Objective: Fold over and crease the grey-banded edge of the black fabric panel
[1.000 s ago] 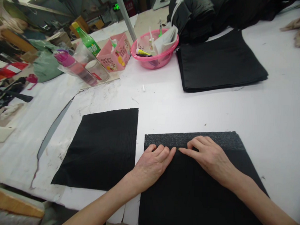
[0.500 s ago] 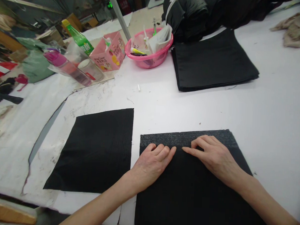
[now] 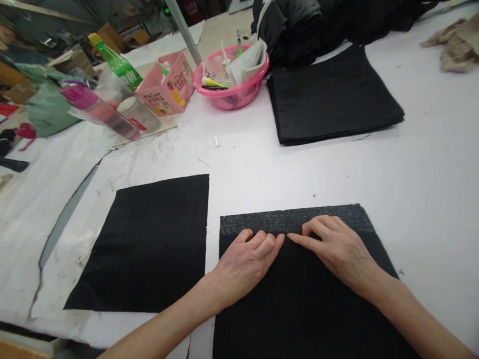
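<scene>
A black fabric piece (image 3: 297,314) lies flat on the white table in front of me, with a speckled dark grey strip (image 3: 261,219) along its far edge. My left hand (image 3: 250,259) rests on it with curled fingers, the fingertips gripping the cloth along the line where strip and black fabric meet. Close beside it, my right hand (image 3: 337,247) pinches the same line, thumb stretched towards the left hand and fingers bent over the strip. The two hands almost touch at the middle. What lies under the fingertips is hidden.
Left of my hands lies another black fabric piece (image 3: 149,249). A stack of black fabric (image 3: 334,99) sits at the back, near a pink basin (image 3: 231,97), a pink box (image 3: 167,91), bottles and a dark cloth heap (image 3: 321,24). The white table covering (image 3: 71,209) is torn at left.
My left hand has slid slightly right along the strip's edge, closing the gap to my right hand. The whole view has shifted a little.
</scene>
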Tool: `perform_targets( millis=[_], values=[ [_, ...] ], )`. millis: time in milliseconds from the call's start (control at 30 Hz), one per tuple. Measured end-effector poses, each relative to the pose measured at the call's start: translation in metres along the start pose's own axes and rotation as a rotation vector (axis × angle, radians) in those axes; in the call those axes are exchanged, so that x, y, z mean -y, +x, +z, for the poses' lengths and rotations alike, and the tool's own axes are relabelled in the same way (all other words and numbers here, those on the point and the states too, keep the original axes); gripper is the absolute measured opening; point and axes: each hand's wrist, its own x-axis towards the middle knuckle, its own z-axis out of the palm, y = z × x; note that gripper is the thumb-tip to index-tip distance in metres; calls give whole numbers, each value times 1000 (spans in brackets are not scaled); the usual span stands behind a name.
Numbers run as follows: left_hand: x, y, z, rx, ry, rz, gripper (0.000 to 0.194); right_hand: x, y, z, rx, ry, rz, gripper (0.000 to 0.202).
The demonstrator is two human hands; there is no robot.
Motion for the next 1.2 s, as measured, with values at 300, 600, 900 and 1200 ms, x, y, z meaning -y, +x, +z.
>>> perform_targets(
  millis=[300,600,900,1200],
  values=[
    [-2,4,1,-2,-7,6,49,-10,-14,-8,-41,57,64,32],
    [-1,8,-2,-3,-29,16,45,-8,-15,-6,-24,43,76,30],
    [-3,16,-4,21,-29,33,47,-6,-15,-8,-20,-10,64,29],
    [-6,23,-6,0,-49,65,44,-16,-28,-19,-49,-26,104,28]
  ],
)
